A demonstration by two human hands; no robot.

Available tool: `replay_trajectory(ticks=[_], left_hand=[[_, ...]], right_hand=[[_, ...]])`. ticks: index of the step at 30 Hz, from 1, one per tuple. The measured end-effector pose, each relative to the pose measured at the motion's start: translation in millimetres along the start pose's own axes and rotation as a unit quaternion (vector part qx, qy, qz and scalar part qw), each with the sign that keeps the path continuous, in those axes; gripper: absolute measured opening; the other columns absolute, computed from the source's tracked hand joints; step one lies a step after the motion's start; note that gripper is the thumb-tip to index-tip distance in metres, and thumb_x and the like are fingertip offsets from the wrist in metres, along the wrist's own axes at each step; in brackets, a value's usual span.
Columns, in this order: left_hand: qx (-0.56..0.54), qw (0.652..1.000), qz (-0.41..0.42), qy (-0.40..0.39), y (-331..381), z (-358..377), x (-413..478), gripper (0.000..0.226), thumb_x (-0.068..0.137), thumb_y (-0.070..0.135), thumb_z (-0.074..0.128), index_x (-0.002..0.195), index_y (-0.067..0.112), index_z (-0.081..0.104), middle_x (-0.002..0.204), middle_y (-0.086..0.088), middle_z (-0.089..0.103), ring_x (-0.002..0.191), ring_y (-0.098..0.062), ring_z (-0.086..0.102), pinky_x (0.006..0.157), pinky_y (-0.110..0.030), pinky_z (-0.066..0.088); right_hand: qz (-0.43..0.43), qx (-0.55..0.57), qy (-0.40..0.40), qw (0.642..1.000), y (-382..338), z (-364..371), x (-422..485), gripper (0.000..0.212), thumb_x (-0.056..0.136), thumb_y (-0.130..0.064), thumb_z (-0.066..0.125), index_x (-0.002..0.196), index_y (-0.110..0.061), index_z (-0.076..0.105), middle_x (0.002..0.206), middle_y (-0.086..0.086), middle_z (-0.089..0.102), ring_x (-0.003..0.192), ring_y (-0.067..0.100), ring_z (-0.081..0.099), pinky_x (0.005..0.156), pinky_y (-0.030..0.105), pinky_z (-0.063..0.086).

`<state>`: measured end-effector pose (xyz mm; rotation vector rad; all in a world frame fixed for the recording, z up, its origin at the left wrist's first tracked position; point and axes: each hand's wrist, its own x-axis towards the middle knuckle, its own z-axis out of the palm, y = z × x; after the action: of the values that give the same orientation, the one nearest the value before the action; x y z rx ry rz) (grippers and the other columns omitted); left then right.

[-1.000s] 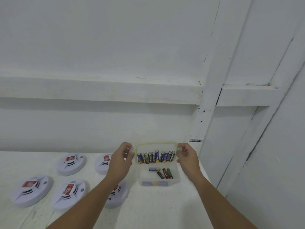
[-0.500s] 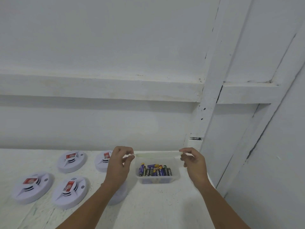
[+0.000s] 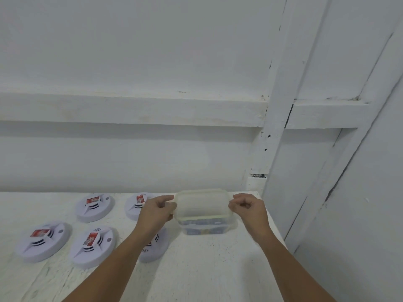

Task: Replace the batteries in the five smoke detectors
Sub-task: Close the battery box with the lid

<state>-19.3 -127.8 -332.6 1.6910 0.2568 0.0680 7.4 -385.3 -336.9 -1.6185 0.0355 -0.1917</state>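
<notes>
Since the preceding frames, the lid [image 3: 201,203] has come down from above the container [image 3: 231,225] to its rim, and now covers the opening. Curled fingers [image 3: 168,198] of the left hand [image 3: 156,214] pinch the lid's left short end. Curled fingers [image 3: 236,201] of the right hand [image 3: 250,211] pinch its right short end. The lid's long axis runs left to right, parallel to the far edge of the table [image 3: 207,269], with its upper face turned up and slightly toward the viewer. Whether it is pressed fully home cannot be told. Batteries [image 3: 205,231] show only as blurred colours through the container's translucent front wall. The container stands near the table's far right corner. To its left lie five smoke detectors [image 3: 94,207], flat on the table in two rows, each with a red-labelled block at its centre. The nearest one [image 3: 152,247] is partly hidden beneath the left forearm.
</notes>
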Motion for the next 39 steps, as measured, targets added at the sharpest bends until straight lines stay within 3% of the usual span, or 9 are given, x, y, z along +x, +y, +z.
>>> replay_trajectory(ticks=[3, 10, 13, 19, 23, 27, 34, 37, 39], left_hand=[[0.023, 1.0, -0.004, 0.0, -3, 1, -1, 0.036, 0.083, 0.019, 0.073, 0.117, 0.014, 0.066, 0.09, -0.017, 0.07, 0.084, -0.025, 0.071, 0.081, -0.034, 0.059], [0.013, 1.0, -0.003, 0.014, 1, 7, -10, 0.036, 0.074, 0.01, 0.081, 0.108, 0.012, 0.068, 0.089, -0.025, 0.068, 0.083, -0.032, 0.07, 0.062, -0.024, 0.058], [0.015, 1.0, -0.008, 0.014, 2, 6, -11, 0.036, 0.073, 0.008, 0.081, 0.106, 0.013, 0.068, 0.089, -0.024, 0.068, 0.084, -0.032, 0.07, 0.061, -0.023, 0.057], [0.001, 0.999, -0.032, 0.005, 4, 6, -9, 0.037, 0.069, 0.005, 0.084, 0.102, 0.013, 0.068, 0.087, -0.024, 0.068, 0.083, -0.034, 0.07, 0.069, -0.035, 0.06], [-0.01, 0.998, -0.06, 0.001, 9, 7, -8, 0.038, 0.069, 0.0, 0.083, 0.101, 0.009, 0.063, 0.081, -0.022, 0.064, 0.074, -0.03, 0.067, 0.065, -0.035, 0.06], [-0.01, 0.995, -0.103, -0.004, 15, 7, -4, 0.041, 0.07, 0.0, 0.082, 0.1, 0.006, 0.054, 0.069, -0.013, 0.062, 0.056, -0.023, 0.062, 0.054, -0.028, 0.058], [0.139, 0.985, -0.096, 0.028, 10, 11, 5, 0.037, 0.069, 0.022, 0.086, 0.094, 0.011, 0.062, 0.085, -0.004, 0.063, 0.077, -0.02, 0.059, 0.072, -0.03, 0.05], [0.201, 0.977, -0.073, 0.009, 8, 17, 5, 0.022, 0.081, 0.019, 0.074, 0.072, 0.021, 0.053, 0.082, -0.005, 0.056, 0.077, -0.019, 0.051, 0.073, -0.025, 0.038], [0.183, 0.977, -0.105, 0.007, 7, 19, 9, 0.03, 0.083, 0.014, 0.071, 0.061, 0.018, 0.051, 0.076, -0.01, 0.057, 0.073, -0.022, 0.053, 0.077, -0.028, 0.047]], right_hand=[[0.008, -0.029, 0.0, 1.0, 2, 2, -4, 0.018, 0.073, 0.011, 0.068, 0.08, -0.005, 0.071, 0.088, 0.002, 0.066, 0.08, 0.016, 0.06, 0.072, 0.019, 0.049], [0.013, -0.085, 0.001, 0.996, 4, 3, -11, 0.031, 0.073, 0.006, 0.062, 0.083, -0.022, 0.071, 0.096, -0.001, 0.064, 0.087, 0.012, 0.057, 0.077, 0.021, 0.043], [0.034, -0.084, -0.013, 0.996, 1, 4, -13, 0.032, 0.067, -0.01, 0.062, 0.095, -0.024, 0.069, 0.097, -0.003, 0.061, 0.088, 0.011, 0.055, 0.076, 0.018, 0.042], [0.081, -0.1, -0.034, 0.991, 1, 3, -8, 0.042, 0.074, -0.008, 0.063, 0.113, -0.021, 0.064, 0.117, 0.004, 0.059, 0.099, 0.011, 0.056, 0.096, 0.036, 0.047], [0.083, -0.11, -0.022, 0.99, 1, 5, -3, 0.026, 0.08, -0.013, 0.072, 0.103, -0.019, 0.064, 0.106, -0.005, 0.058, 0.105, 0.014, 0.055, 0.095, 0.038, 0.048], [0.112, -0.125, -0.027, 0.986, 2, 5, 3, 0.031, 0.077, -0.02, 0.077, 0.102, -0.02, 0.058, 0.094, -0.002, 0.053, 0.092, 0.021, 0.056, 0.083, 0.038, 0.05], [0.144, -0.155, -0.001, 0.977, 15, 11, 10, 0.037, 0.078, -0.025, 0.077, 0.104, -0.011, 0.054, 0.098, 0.007, 0.057, 0.095, 0.028, 0.061, 0.086, 0.051, 0.053], [0.137, -0.171, 0.001, 0.976, 14, 15, 10, 0.033, 0.079, -0.025, 0.075, 0.101, -0.008, 0.057, 0.095, 0.008, 0.061, 0.09, 0.029, 0.063, 0.082, 0.05, 0.055], [0.13, -0.192, -0.001, 0.973, 13, 16, 9, 0.029, 0.08, -0.026, 0.074, 0.097, -0.008, 0.059, 0.092, 0.008, 0.063, 0.088, 0.029, 0.064, 0.081, 0.05, 0.055]])
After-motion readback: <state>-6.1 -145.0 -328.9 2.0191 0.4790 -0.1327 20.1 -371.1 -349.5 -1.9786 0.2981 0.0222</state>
